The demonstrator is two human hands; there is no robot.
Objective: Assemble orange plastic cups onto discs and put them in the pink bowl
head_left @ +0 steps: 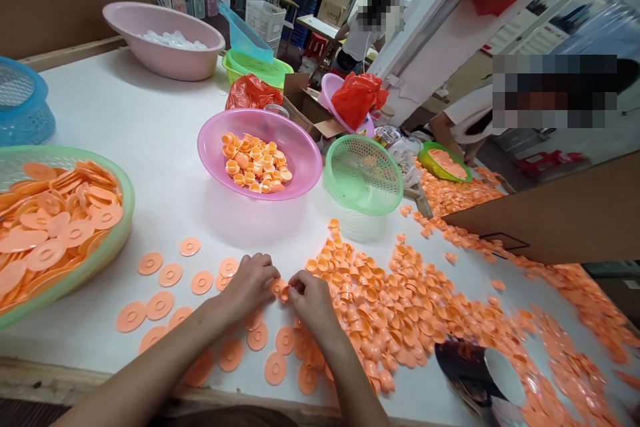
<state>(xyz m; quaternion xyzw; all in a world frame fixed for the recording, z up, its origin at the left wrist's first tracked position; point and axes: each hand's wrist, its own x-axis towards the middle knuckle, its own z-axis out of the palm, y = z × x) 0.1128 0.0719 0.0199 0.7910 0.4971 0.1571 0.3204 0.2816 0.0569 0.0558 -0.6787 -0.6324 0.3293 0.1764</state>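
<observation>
My left hand [254,282] and my right hand [311,300] meet over the middle of the white table. Their fingers are closed around small orange plastic pieces [278,289] at the fingertips. The fingers partly hide these pieces, so I cannot tell whether they are joined. Flat orange discs [201,283] with a raised ring in the centre lie around my left hand and under both wrists. Beside my right hand spreads a heap of small orange plastic cups [400,300].
A green basket [127,213] of discs stands left. Behind my hands are a pink basin [310,167] with orange pieces and a green colander [363,203]. A larger pink basin [175,63] holds white pieces. A dark printed object [465,367] lies front right. Two other people are farther back.
</observation>
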